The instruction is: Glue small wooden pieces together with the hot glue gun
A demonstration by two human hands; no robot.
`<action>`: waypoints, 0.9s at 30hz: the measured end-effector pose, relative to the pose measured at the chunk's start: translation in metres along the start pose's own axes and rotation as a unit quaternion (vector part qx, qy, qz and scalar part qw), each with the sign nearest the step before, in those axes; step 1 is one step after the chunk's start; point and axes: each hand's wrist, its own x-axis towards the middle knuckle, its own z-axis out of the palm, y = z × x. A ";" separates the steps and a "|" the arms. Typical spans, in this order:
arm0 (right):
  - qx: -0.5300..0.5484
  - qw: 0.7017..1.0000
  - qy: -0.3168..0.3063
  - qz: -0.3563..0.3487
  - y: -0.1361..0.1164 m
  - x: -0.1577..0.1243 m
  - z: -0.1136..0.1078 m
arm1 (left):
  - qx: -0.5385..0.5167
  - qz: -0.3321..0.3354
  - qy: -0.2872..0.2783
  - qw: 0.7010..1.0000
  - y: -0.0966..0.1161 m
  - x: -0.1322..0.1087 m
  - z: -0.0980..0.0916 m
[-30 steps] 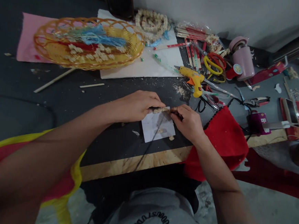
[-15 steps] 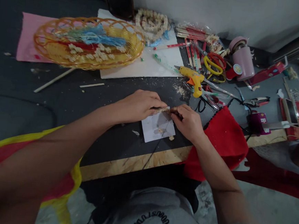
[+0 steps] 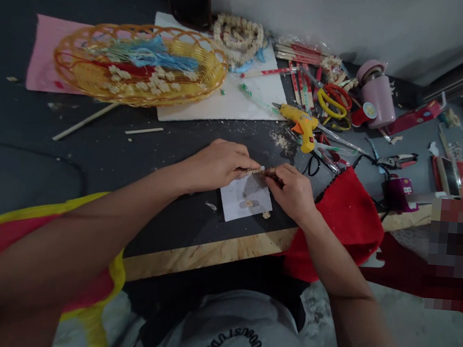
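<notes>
Over a small white paper sheet [image 3: 237, 206], my left hand [image 3: 222, 165] pinches a thin strip of small beige pieces [image 3: 253, 171]. My right hand [image 3: 292, 189] is closed at the strip's right end, with something brownish between thumb and fingers. Whether that is part of the same strip I cannot tell. A beige piece [image 3: 249, 203] lies on the paper, and another small beige piece [image 3: 266, 215] rests by its lower right corner. The fingertips hide much of what is held.
Behind my hands are a yellow glue gun [image 3: 301, 126], yellow-handled scissors [image 3: 331, 104] and a wicker basket [image 3: 137, 99] with blue tassels and beige pieces. Red cloth [image 3: 348, 220] hangs over the front edge beside my right forearm. A pink bottle [image 3: 377, 99] stands at the back right.
Both hands stay almost in place, still pinching at the strip. The view has shifted very slightly.
</notes>
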 end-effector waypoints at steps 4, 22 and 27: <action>-0.002 1.000 -0.003 0.008 -0.001 0.000 0.000 | -0.006 0.005 0.007 1.000 -0.001 0.000 0.001; 0.006 1.000 -0.009 0.008 -0.001 0.000 -0.002 | -0.008 -0.005 0.006 1.000 0.001 0.001 0.000; -0.009 1.000 -0.001 0.003 -0.002 0.000 0.000 | -0.006 -0.015 0.005 1.000 0.003 0.001 0.000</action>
